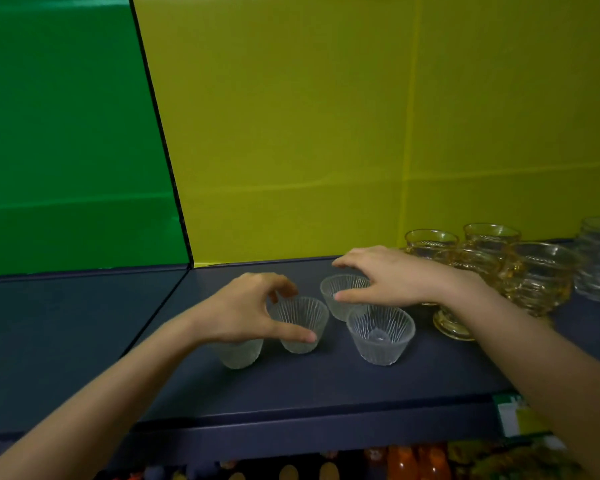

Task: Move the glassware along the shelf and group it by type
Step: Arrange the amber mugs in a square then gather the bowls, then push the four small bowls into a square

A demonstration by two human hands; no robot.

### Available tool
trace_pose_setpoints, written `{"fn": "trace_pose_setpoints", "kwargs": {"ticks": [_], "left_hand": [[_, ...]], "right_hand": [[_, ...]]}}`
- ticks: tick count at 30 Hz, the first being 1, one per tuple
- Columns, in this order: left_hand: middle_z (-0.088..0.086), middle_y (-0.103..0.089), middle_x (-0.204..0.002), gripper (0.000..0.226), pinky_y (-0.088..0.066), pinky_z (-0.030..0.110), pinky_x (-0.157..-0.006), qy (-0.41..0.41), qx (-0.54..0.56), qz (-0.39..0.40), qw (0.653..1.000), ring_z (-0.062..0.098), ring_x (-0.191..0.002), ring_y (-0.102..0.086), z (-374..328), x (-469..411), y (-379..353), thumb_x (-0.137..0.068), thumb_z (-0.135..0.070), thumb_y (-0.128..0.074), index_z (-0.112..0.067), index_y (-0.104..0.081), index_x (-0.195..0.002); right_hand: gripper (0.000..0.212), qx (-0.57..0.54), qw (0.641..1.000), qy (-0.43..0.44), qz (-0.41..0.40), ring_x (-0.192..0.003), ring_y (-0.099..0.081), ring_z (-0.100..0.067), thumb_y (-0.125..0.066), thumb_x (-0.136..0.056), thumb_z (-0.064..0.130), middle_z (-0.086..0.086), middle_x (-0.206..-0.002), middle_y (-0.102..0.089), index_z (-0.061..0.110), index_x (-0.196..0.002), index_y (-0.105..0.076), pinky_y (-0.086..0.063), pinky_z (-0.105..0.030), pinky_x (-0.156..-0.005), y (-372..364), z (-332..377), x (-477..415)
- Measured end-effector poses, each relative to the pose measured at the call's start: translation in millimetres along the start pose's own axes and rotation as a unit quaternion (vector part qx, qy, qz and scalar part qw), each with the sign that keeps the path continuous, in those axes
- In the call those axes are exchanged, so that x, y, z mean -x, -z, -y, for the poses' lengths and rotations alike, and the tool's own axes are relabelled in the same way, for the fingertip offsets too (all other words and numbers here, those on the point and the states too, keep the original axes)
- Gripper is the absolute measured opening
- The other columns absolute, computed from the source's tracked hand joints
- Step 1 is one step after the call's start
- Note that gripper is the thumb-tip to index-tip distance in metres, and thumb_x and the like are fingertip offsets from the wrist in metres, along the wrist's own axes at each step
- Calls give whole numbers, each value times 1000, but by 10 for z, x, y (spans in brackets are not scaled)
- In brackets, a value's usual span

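With left hand pinching 1 clear ribbed cup and right hand spanning the back cup, grip unclear, gathering 4 clear cups on the shelf beside amber goblets. Probably best lifting slightly, keeping rims from clinking, closing gaps slowly.

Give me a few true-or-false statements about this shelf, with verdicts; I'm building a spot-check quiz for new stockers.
1. Four clear ribbed cups stand on the shelf. True.
2. The left hand grips an amber glass. False: its thumb and fingers curl round one clear cup.
3. The amber glasses stand to the right of the clear ribbed cups. True.
4. The clear ribbed cups are turned upside down. False: each stands mouth up.
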State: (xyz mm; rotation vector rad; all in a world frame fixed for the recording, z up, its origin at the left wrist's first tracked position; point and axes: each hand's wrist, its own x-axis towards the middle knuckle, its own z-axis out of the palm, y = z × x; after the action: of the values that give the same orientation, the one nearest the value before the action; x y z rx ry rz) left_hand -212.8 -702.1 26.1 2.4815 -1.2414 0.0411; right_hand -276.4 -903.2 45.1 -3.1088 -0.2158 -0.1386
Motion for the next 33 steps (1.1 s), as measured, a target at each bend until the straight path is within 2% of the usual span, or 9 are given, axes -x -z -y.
{"fn": "trace_pose_setpoints", "kwargs": {"ticks": [3,6,12,19,22,24,27,30,33], "left_hand": [[-8,-60,-117,69,-44,26,-90,-3,3,12,1000,9,-100,-55,42,-66,28,-61,-59,-71,-23,-56,-118],[-6,-60,-119,70,-45,25,-88,3,-1,17,1000,9,-100,-55,87,-146,39,-61,-60,-70,-22,-55,-118],[-1,-57,-126,70,-40,22,-83,34,8,25,999,12,-100,-53,217,-279,67,-65,-52,-71,-16,-52,-123],[-1,-55,-128,70,-40,23,-83,66,53,27,996,13,-101,-52,335,-334,79,-66,-49,-73,-16,-51,-124],[-2,-55,-126,76,-46,29,-88,69,78,-1,994,14,-102,-55,315,-249,76,-63,-58,-68,-17,-49,-124],[-4,-56,-123,87,-49,35,-91,69,105,-40,991,13,-100,-58,321,-108,84,-57,-74,-59,-18,-49,-123],[-13,-57,-114,96,-52,29,-86,59,125,-72,988,4,-96,-59,355,164,98,-43,-88,-49,-26,-53,-116],[-23,-56,-110,89,-50,22,-85,49,121,-40,991,-2,-99,-57,335,352,99,-39,-89,-49,-33,-54,-108],[-26,-55,-110,77,-45,18,-88,43,100,-20,994,-6,-102,-53,327,422,71,-39,-86,-56,-41,-51,-102]], "right_hand": [[73,15,999,-28,34,-137,-33,-22,-50,-85,54,-5,-150,-35,13,-143,-30,-27,-30,-108,-10,14,-69],[79,16,996,-57,61,-135,-37,-25,-54,-80,58,-8,-148,-39,12,-141,-34,-32,-36,-110,-35,-1,-141],[83,-13,995,-73,63,-128,-46,-24,-60,-74,61,-8,-142,-47,11,-136,-41,-39,-34,-104,-31,-31,-230],[81,-19,996,-70,49,-129,-43,-25,-58,-76,60,-10,-143,-45,9,-137,-40,-36,-34,-106,-62,-4,-288],[81,3,998,-62,18,-134,-37,-27,-51,-80,60,-11,-146,-38,7,-140,-33,-31,-38,-109,-33,41,-162],[78,1,998,-54,-17,-133,-38,-24,-47,-83,60,-6,-146,-38,11,-141,-31,-32,-39,-109,3,58,14],[71,0,999,-25,-25,-130,-41,-17,-41,-84,62,3,-144,-40,21,-142,-32,-34,-37,-108,47,89,326],[78,9,1000,-11,5,-128,-42,-13,-37,-78,70,7,-143,-40,25,-141,-30,-34,-35,-107,38,129,525],[88,24,999,-9,31,-127,-42,-12,-38,-71,78,10,-142,-38,28,-142,-27,-34,-34,-107,-19,131,590]]}}
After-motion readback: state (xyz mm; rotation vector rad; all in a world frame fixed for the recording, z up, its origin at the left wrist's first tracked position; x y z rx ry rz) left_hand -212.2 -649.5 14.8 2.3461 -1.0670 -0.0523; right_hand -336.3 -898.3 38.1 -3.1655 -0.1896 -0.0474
